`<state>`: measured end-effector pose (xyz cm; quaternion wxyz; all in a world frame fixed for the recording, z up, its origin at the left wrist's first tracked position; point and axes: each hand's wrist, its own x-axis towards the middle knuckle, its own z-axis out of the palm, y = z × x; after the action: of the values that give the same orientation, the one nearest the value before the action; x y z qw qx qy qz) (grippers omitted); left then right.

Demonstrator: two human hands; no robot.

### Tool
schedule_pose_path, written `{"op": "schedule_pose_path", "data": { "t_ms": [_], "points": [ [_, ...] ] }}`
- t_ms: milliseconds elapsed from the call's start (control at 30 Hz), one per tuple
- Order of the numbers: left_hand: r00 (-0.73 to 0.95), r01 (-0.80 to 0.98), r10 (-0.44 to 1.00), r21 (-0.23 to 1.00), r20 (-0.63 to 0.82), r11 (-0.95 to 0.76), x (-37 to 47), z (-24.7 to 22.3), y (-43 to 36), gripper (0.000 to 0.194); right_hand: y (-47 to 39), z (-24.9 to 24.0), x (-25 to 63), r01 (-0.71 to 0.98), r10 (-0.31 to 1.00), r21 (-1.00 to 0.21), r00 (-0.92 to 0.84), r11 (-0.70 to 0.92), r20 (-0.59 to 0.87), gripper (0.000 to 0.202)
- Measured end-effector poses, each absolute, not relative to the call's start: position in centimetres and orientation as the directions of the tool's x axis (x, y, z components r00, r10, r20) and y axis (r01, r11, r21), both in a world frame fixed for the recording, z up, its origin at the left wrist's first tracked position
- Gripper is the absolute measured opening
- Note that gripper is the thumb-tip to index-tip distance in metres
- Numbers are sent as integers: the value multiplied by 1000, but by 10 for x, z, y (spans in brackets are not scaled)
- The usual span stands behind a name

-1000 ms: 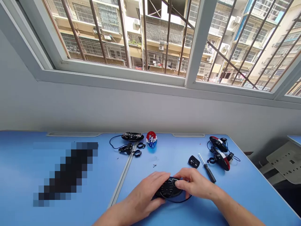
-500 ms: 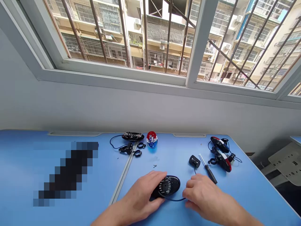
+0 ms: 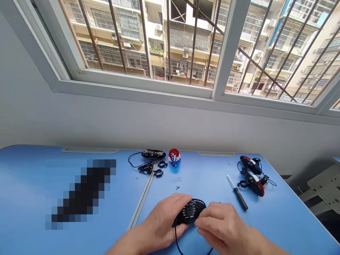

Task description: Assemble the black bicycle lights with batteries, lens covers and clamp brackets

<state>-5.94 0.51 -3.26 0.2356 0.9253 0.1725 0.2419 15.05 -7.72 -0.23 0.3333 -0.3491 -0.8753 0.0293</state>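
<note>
My left hand (image 3: pixel 166 219) is wrapped round the left end of a black oval bicycle horn (image 3: pixel 195 209), its slotted round grille facing up. A thin black cable (image 3: pixel 176 239) leaves the horn near my left fingers and loops down past the bottom edge, coming back up under my right hand (image 3: pixel 221 225). The right fingers are pinched together at the horn's right end. What lies between them is hidden. A small dark bit shows just behind the right knuckles, too little of it to name.
A screwdriver (image 3: pixel 238 194) lies right of my hands, with red-and-black horns with clamps (image 3: pixel 253 181) beyond it. Small screws (image 3: pixel 177 187) lie ahead. Further back are a red-and-blue round container (image 3: pixel 174 158), a black oval shell (image 3: pixel 153 154) and ring clamps (image 3: pixel 158 173).
My right hand has moved left to the horn. The cable, stretched rightward before, now loops downward. The small black box beside the screwdriver is no longer visible there.
</note>
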Motion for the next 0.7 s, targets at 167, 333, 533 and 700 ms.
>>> {"op": "schedule_pose_path", "data": {
  "t_ms": [167,333,533,700],
  "points": [
    [840,268,450,489,304,-830,-57,-30,1,51,-56,-8,176,717,700,-288,-376,635,607,22],
    [851,304,454,456,266,-836,-53,-28,-7,46,-41,-18,190,862,815,-195,-337,469,472,31],
    [856,337,470,456,217,-824,-51,-25,-10,38,-17,1,167,862,846,-42,-486,506,216,37],
    [848,310,463,466,258,-828,-51,-29,-7,38,14,3,134,811,808,-3,-582,585,88,26]
  ]
}}
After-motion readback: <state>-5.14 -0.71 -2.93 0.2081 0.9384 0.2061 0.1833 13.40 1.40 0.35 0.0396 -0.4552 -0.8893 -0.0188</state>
